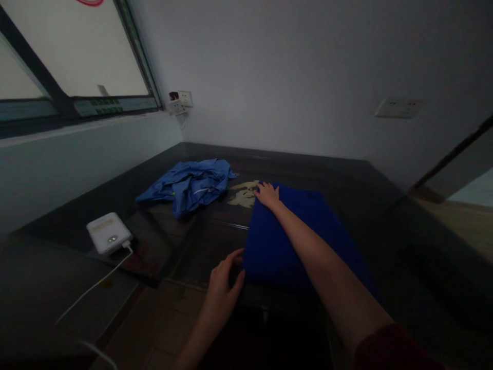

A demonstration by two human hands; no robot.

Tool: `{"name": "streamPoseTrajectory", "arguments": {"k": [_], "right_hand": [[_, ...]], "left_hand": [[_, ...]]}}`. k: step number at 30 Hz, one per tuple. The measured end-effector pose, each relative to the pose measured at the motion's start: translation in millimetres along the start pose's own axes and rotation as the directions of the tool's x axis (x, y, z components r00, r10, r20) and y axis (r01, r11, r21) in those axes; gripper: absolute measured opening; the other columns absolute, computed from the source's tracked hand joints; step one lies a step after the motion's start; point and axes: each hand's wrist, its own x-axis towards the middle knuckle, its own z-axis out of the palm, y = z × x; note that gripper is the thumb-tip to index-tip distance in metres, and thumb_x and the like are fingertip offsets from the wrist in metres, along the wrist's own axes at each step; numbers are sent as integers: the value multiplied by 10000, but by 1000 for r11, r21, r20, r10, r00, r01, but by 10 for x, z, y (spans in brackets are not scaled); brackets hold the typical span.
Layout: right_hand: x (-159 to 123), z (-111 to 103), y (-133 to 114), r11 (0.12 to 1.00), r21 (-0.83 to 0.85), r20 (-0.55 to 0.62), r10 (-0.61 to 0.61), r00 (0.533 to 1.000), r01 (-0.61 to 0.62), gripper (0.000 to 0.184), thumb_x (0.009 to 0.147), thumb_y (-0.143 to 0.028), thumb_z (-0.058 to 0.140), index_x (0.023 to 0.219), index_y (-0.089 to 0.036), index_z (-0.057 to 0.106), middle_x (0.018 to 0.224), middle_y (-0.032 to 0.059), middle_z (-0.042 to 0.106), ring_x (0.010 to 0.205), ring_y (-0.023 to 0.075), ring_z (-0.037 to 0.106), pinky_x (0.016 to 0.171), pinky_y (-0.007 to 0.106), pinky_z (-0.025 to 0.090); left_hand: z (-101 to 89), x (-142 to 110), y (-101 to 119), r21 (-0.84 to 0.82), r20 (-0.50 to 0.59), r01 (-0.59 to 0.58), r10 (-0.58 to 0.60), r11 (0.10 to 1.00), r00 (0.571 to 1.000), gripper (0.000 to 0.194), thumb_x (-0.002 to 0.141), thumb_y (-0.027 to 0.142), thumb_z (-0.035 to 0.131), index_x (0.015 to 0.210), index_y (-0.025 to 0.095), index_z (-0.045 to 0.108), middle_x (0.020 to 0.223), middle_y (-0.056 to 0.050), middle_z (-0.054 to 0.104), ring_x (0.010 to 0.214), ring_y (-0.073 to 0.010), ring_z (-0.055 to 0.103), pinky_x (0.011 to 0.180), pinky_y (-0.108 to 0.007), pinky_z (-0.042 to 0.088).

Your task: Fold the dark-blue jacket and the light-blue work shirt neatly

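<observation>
A deep blue cloth (292,241), folded with fairly straight edges, lies on the dark glossy table (185,252) in front of me. On its far left corner my right hand (267,195) rests flat, fingers spread, with the forearm crossing over the fabric. At the near left corner, my left hand (223,280) curls its fingers and thumb against the cloth's edge; the very fingertips are partly hidden there. Beside the far corner, a camouflage-patterned patch (244,195) shows at the left edge of the cloth.
A crumpled lighter blue garment (192,182) lies further back on the left. A white power bank (109,233) with a plugged-in white cable (94,285) sits near the table's left edge. Wall sockets (181,100) and a window (88,51) are beyond.
</observation>
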Motion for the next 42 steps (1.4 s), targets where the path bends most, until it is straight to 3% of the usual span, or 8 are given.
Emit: {"name": "streamPoseTrajectory", "arguments": {"k": [5, 10, 14, 18, 25, 30, 33, 42], "right_hand": [[29, 169, 20, 1000, -25, -17, 14, 1000, -14, 485, 952, -472, 302, 1365, -255, 435, 1479, 102, 354, 1364, 312, 245, 1065, 628, 87], [29, 235, 41, 999, -42, -65, 5, 998, -8, 469, 952, -458, 299, 1353, -267, 449, 1469, 87, 376, 1354, 303, 271, 1071, 615, 94], [19, 256, 43, 999, -36, -106, 0, 994, -4, 447, 953, -439, 303, 1329, -270, 476, 1447, 81, 410, 1336, 295, 299, 1073, 607, 103], [10, 256, 42, 1000, -30, -104, -7, 995, 3, 452, 955, -437, 295, 1331, -257, 471, 1447, 88, 408, 1336, 296, 297, 1071, 609, 97], [7, 245, 35, 1000, -25, -99, 5, 995, -8, 447, 955, -437, 288, 1324, -273, 479, 1444, 73, 414, 1325, 290, 313, 1076, 598, 106], [15, 246, 45, 1000, -28, -88, 4, 996, -6, 462, 954, -451, 267, 1332, -276, 468, 1439, 71, 417, 1323, 292, 306, 1081, 594, 92], [18, 242, 53, 1000, -26, -83, 2, 997, -4, 466, 954, -455, 264, 1337, -276, 462, 1443, 69, 412, 1323, 290, 304, 1082, 591, 87], [21, 258, 64, 1000, -13, -109, 2, 994, -4, 444, 950, -448, 296, 1315, -283, 489, 1418, 60, 447, 1301, 281, 338, 1081, 581, 116]], "left_hand": [[-55, 53, 57, -18, 71, 59, -57, 998, 996, 420, 835, 245, 515, 1255, 242, 523, 1014, -54, 637, 1006, -219, 568, 927, -392, 396], [-116, 62, 43, -91, 154, 86, -72, 992, 985, 373, 840, 253, 510, 1208, 223, 567, 926, -23, 621, 911, -172, 578, 859, -302, 427], [-164, 46, 51, -36, 160, 76, -70, 996, 985, 357, 842, 240, 489, 1190, 233, 569, 957, -34, 626, 931, -184, 576, 858, -311, 436], [-174, 61, 74, -135, 162, 81, -58, 987, 985, 345, 855, 202, 442, 1185, 199, 541, 947, -41, 642, 919, -174, 597, 857, -305, 456], [-180, 82, 184, -347, 268, 23, 75, 938, 961, 390, 894, 204, 409, 1281, 219, 454, 1188, -65, 604, 1095, -186, 568, 978, -334, 433], [-193, 33, 140, -222, 230, -91, 143, 971, 963, 393, 914, 222, 415, 1302, 257, 466, 1318, -57, 524, 1220, -203, 478, 1065, -366, 358], [-178, -18, 84, -154, 207, -94, 125, 984, 970, 412, 922, 234, 411, 1331, 268, 443, 1340, -54, 509, 1233, -207, 464, 1061, -368, 360], [-151, -161, 4, 133, 230, -98, 65, 986, 971, 566, 899, 165, 369, 1441, 305, 289, 1330, -51, 528, 1014, -200, 542, 958, -392, 404]]}}
